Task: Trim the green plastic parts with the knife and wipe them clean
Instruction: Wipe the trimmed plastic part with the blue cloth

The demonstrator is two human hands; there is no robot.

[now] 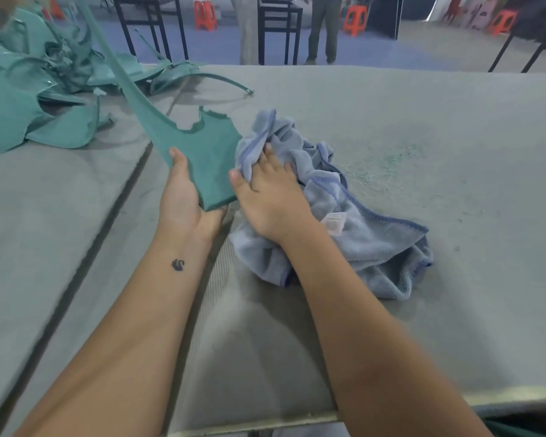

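Single head cam, looks fwd and down over the grey felt-covered worktop (391, 127), close above its near edge.

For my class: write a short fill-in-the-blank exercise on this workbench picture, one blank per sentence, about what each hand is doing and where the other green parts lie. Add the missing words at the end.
1. The left hand holds a green plastic part from ____.
2. The right hand presses on a crumpled ____ cloth.
3. The pile of green parts lies at the far ____ of the grey table.
4. Beyond the table, the plastic stools on the floor are ____.

Missing words: below; blue; left; orange
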